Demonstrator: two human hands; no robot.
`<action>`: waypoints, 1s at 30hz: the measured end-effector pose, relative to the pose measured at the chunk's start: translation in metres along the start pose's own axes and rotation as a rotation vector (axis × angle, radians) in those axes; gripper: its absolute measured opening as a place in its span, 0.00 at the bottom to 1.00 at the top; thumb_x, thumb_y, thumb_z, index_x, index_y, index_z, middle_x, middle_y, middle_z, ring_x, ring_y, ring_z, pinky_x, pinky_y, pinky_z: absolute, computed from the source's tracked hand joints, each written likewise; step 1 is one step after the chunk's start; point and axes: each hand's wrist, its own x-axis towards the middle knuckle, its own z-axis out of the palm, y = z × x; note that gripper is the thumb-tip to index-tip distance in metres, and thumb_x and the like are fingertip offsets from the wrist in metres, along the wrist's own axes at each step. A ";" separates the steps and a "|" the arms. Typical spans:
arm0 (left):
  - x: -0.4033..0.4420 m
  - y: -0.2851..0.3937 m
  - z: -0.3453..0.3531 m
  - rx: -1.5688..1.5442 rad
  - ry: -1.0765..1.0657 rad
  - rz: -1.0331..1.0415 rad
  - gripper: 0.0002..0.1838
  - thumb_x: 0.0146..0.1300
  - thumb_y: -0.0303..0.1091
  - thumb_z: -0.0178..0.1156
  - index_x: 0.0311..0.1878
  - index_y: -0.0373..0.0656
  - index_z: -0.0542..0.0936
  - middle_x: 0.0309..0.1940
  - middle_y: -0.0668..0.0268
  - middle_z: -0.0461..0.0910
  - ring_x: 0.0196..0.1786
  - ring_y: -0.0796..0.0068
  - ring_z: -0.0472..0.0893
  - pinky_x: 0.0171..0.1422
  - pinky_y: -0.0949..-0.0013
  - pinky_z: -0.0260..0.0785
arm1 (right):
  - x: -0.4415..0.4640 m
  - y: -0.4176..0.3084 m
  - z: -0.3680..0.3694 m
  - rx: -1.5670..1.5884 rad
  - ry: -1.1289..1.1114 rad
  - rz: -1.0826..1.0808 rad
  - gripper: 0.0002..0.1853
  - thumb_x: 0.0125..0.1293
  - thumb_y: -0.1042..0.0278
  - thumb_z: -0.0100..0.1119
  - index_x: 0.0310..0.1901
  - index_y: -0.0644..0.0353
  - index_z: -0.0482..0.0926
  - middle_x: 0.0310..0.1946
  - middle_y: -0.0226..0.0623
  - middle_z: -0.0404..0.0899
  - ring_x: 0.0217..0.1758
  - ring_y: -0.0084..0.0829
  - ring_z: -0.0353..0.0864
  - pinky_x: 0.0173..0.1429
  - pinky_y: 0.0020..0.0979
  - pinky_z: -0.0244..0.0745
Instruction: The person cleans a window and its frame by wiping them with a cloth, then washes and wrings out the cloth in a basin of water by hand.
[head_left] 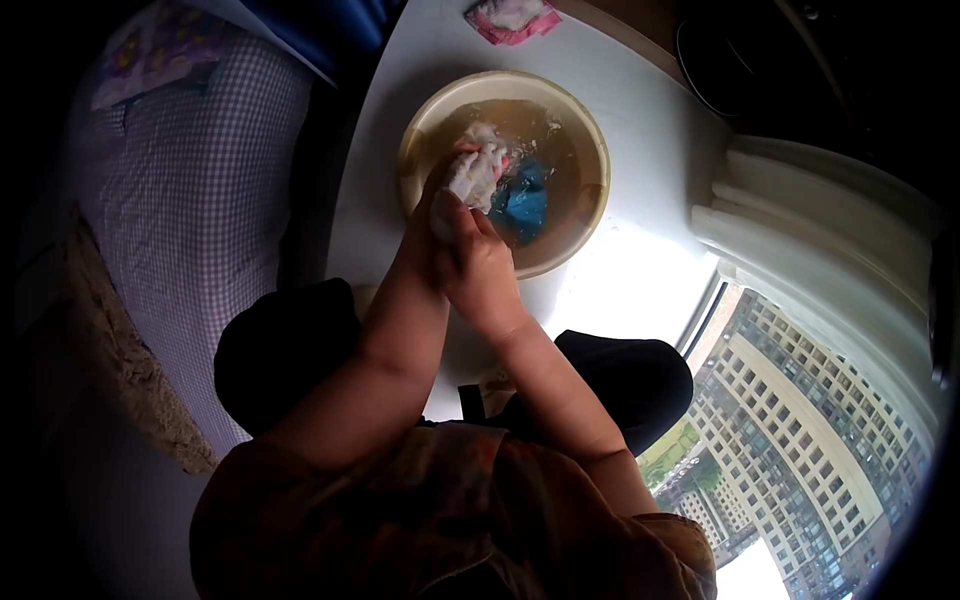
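Observation:
A round cream basin holds cloudy brownish water. Over its left part, my left hand is closed around a wet white cloth with pinkish patches; the cloth hides most of its fingers. My right hand crosses at the basin's near rim, its fingers curled around the cloth's near end beside my left wrist. To the right of the white cloth, a blue cloth lies partly under the water. Bits of foam float around both cloths.
The basin stands on a white surface, with a pink-and-white packet or cloth beyond it. My bent knees flank the near side. Checked bedding lies left; a pale curtain and window are right.

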 end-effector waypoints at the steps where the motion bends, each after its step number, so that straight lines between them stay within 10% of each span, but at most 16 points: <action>1: 0.004 0.000 -0.007 -0.030 -0.064 -0.032 0.25 0.72 0.47 0.47 0.64 0.39 0.69 0.61 0.56 0.71 0.63 0.65 0.72 0.65 0.57 0.69 | 0.008 0.002 0.001 -0.064 -0.056 0.037 0.27 0.59 0.65 0.61 0.61 0.58 0.70 0.50 0.55 0.77 0.47 0.53 0.81 0.52 0.46 0.77; 7: -0.010 -0.010 0.103 0.124 0.800 0.126 0.22 0.72 0.44 0.44 0.60 0.41 0.73 0.56 0.58 0.77 0.59 0.64 0.76 0.65 0.61 0.69 | 0.087 0.081 0.000 -0.349 0.169 0.148 0.19 0.66 0.47 0.54 0.44 0.55 0.75 0.32 0.50 0.83 0.35 0.54 0.84 0.43 0.49 0.79; 11: -0.001 0.002 0.091 0.179 0.504 0.128 0.21 0.69 0.42 0.48 0.58 0.38 0.74 0.52 0.59 0.80 0.55 0.66 0.79 0.64 0.63 0.70 | 0.102 0.151 -0.019 -0.311 0.178 0.369 0.20 0.68 0.50 0.51 0.52 0.56 0.72 0.41 0.54 0.82 0.45 0.54 0.82 0.50 0.51 0.77; 15: -0.015 0.032 0.109 0.372 0.655 0.127 0.32 0.64 0.41 0.54 0.72 0.68 0.61 0.71 0.63 0.57 0.68 0.59 0.62 0.64 0.43 0.60 | 0.082 0.186 -0.008 -0.242 0.369 0.282 0.23 0.69 0.54 0.51 0.61 0.55 0.67 0.54 0.56 0.75 0.58 0.56 0.75 0.57 0.49 0.74; 20: -0.012 -0.006 0.092 0.563 0.786 0.248 0.39 0.65 0.47 0.56 0.77 0.59 0.52 0.69 0.63 0.62 0.65 0.64 0.67 0.60 0.55 0.67 | 0.079 0.172 0.019 -0.151 0.245 0.356 0.26 0.64 0.62 0.54 0.64 0.58 0.68 0.47 0.61 0.78 0.53 0.56 0.79 0.54 0.46 0.75; 26: -0.057 0.011 0.150 0.314 0.268 0.186 0.30 0.64 0.54 0.58 0.63 0.45 0.69 0.55 0.62 0.72 0.53 0.65 0.76 0.62 0.63 0.70 | 0.007 0.014 -0.007 0.109 0.166 -0.050 0.23 0.58 0.73 0.55 0.58 0.62 0.73 0.45 0.56 0.79 0.46 0.57 0.80 0.49 0.47 0.77; 30: -0.053 0.004 0.161 0.174 0.375 0.166 0.25 0.69 0.49 0.50 0.62 0.44 0.71 0.56 0.61 0.73 0.58 0.65 0.74 0.66 0.66 0.66 | 0.012 0.010 0.006 -0.140 0.042 -0.002 0.21 0.61 0.62 0.59 0.55 0.57 0.74 0.40 0.51 0.79 0.39 0.52 0.82 0.44 0.47 0.79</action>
